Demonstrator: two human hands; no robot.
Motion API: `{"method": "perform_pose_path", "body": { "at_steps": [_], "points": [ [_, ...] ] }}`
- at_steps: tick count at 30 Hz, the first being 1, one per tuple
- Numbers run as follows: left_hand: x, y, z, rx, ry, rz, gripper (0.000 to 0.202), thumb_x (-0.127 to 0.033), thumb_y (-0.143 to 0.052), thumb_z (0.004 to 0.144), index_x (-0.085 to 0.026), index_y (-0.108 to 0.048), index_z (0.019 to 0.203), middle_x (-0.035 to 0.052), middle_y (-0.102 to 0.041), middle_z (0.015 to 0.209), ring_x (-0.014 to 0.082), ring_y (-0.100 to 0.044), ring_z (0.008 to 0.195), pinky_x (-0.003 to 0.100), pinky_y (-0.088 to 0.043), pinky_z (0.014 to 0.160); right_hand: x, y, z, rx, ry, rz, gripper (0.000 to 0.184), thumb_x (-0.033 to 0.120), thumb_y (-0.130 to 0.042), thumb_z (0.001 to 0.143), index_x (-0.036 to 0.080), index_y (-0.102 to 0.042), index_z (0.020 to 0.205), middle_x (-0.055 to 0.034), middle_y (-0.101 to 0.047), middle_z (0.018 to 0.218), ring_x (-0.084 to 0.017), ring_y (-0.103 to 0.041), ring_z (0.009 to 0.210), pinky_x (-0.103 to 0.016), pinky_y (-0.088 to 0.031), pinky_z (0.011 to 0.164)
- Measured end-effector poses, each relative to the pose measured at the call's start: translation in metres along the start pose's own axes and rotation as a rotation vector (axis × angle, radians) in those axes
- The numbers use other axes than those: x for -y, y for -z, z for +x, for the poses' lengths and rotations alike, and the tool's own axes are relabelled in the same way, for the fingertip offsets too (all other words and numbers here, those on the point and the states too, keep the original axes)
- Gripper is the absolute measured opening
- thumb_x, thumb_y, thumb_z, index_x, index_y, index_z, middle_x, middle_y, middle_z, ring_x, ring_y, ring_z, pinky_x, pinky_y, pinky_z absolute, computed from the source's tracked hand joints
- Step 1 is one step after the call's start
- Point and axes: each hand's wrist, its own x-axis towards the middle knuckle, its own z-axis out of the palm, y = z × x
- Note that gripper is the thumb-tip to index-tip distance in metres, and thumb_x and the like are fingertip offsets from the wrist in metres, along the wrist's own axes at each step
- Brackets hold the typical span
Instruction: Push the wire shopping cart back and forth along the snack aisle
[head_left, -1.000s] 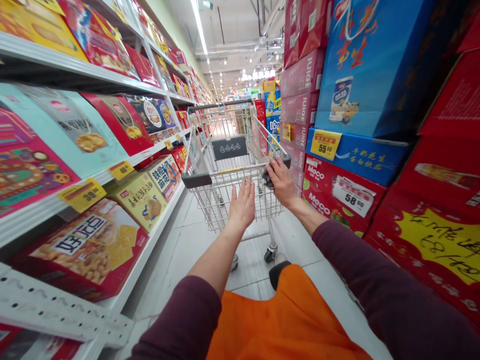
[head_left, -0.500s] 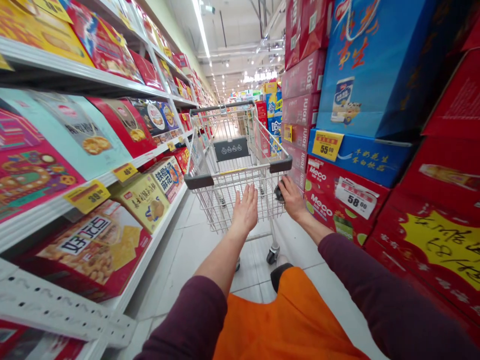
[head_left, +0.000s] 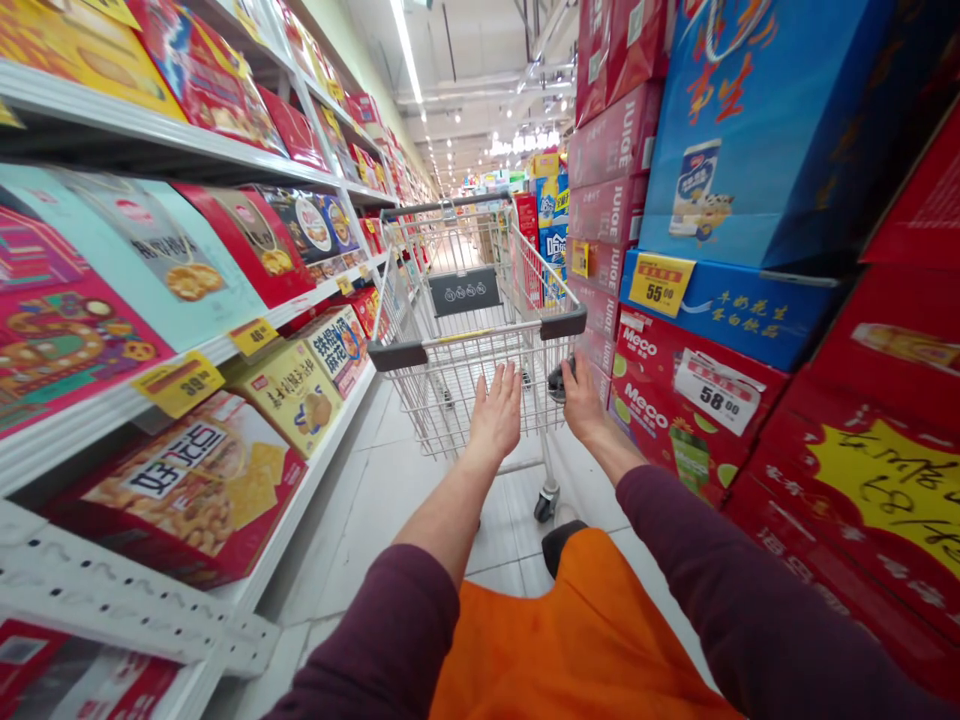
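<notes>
My left hand (head_left: pixel 496 414) hangs open with fingers spread, just below the near handle (head_left: pixel 477 340) of a wire shopping cart (head_left: pixel 465 400). It does not grip the bar. My right hand (head_left: pixel 583 398) sits below the handle's right end, close to a small dark object (head_left: pixel 556 382). Whether the hand holds that object, I cannot tell. Maroon sleeves (head_left: pixel 772 590) cover both forearms up to the wrists. An orange apron (head_left: pixel 577 635) fills the bottom of the view.
Shelves of boxed snacks with yellow price tags (head_left: pixel 180 385) run along the left. Stacked red and blue gift boxes (head_left: pixel 712 400) wall the right side. A tiled floor (head_left: pixel 382 510) runs under the cart and down the aisle.
My right hand and the dark object have moved down and right, from the handle's right end to below it. My left hand has shifted slightly right.
</notes>
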Motion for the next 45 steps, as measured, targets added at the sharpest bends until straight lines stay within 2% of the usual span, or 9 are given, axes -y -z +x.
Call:
{"method": "perform_pose_path", "body": {
  "at_steps": [3,6,10,13,20,26,30,39,45],
  "points": [
    [0.008,-0.003,-0.004,-0.021,0.013,-0.005,0.064,-0.005,-0.034,0.076,-0.004,-0.025,0.140,0.0143,-0.015,0.152,0.0253,-0.013,0.140,0.051,-0.018,0.112,0.008,0.005,-0.001,-0.037,0.064,0.017,0.065,-0.005,-0.032,0.077,0.019,-0.037,0.137,-0.0127,-0.029,0.148,-0.023,-0.021,0.138,-0.050,-0.037,0.104],
    [0.018,0.001,-0.006,-0.068,0.052,-0.013,0.066,-0.006,-0.036,0.075,-0.003,-0.024,0.140,0.0153,-0.015,0.151,0.0259,-0.012,0.140,0.051,-0.017,0.112,0.031,0.012,0.032,-0.122,0.180,0.043,0.066,-0.003,-0.032,0.080,0.023,-0.031,0.141,-0.0096,-0.026,0.149,-0.021,-0.019,0.139,-0.049,-0.033,0.108],
    [0.028,0.006,-0.007,-0.090,0.097,-0.021,0.068,-0.007,-0.038,0.074,-0.002,-0.024,0.140,0.0158,-0.015,0.151,0.0263,-0.012,0.140,0.052,-0.017,0.112,0.061,0.009,0.074,-0.075,0.200,0.031,0.064,0.002,-0.033,0.084,0.027,-0.026,0.143,-0.0059,-0.029,0.148,-0.021,-0.015,0.140,-0.050,-0.029,0.110],
    [0.030,0.004,-0.012,-0.065,0.090,-0.018,0.067,-0.006,-0.038,0.073,-0.003,-0.025,0.139,0.0151,-0.016,0.151,0.0262,-0.013,0.140,0.051,-0.018,0.112,0.068,-0.003,0.064,-0.016,0.225,0.031,0.061,0.002,-0.034,0.085,0.024,-0.030,0.142,-0.0080,-0.033,0.147,-0.022,-0.014,0.140,-0.050,-0.031,0.109],
    [0.041,-0.013,-0.030,-0.065,0.080,-0.017,0.066,-0.005,-0.035,0.074,-0.005,-0.026,0.139,0.0148,-0.020,0.151,0.0246,-0.016,0.140,0.051,-0.019,0.111,0.055,-0.019,-0.004,0.097,0.294,0.006,0.053,-0.001,-0.035,0.085,0.019,-0.042,0.134,-0.0122,-0.045,0.139,-0.023,-0.027,0.136,-0.049,-0.040,0.104],
    [0.055,-0.006,-0.031,-0.116,0.126,-0.021,0.066,-0.007,-0.035,0.076,-0.004,-0.022,0.141,0.0150,-0.016,0.152,0.0243,-0.011,0.141,0.051,-0.014,0.113,0.081,-0.007,0.040,0.112,0.383,0.085,0.048,0.007,-0.035,0.089,0.021,-0.044,0.134,-0.0097,-0.043,0.140,-0.021,-0.023,0.137,-0.047,-0.031,0.110],
    [0.062,0.000,-0.028,-0.122,0.176,-0.034,0.067,-0.005,-0.032,0.076,-0.007,-0.019,0.142,0.0136,-0.015,0.152,0.0230,-0.008,0.141,0.050,-0.012,0.113,0.106,-0.007,0.069,0.223,0.441,0.114,0.048,0.008,-0.036,0.090,0.022,-0.041,0.136,-0.0087,-0.039,0.143,-0.021,-0.021,0.138,-0.050,-0.025,0.111],
    [0.066,-0.014,-0.052,0.004,0.185,-0.040,0.063,-0.006,-0.033,0.078,-0.003,-0.021,0.140,0.0155,-0.014,0.152,0.0245,-0.010,0.141,0.049,-0.012,0.113,0.083,-0.007,0.028,0.479,0.613,0.102,0.040,0.004,-0.038,0.087,0.012,-0.053,0.123,-0.0149,-0.049,0.135,-0.025,-0.034,0.133,-0.052,-0.035,0.105],
    [0.079,-0.006,-0.053,-0.047,0.245,-0.090,0.066,-0.006,-0.032,0.078,-0.005,-0.015,0.142,0.0137,-0.012,0.153,0.0240,-0.006,0.141,0.050,-0.008,0.114,0.121,0.000,0.064,0.405,0.610,0.190,0.041,0.012,-0.031,0.093,0.020,-0.048,0.130,-0.0058,-0.042,0.142,-0.020,-0.021,0.138,-0.049,-0.025,0.112]
  ]
}}
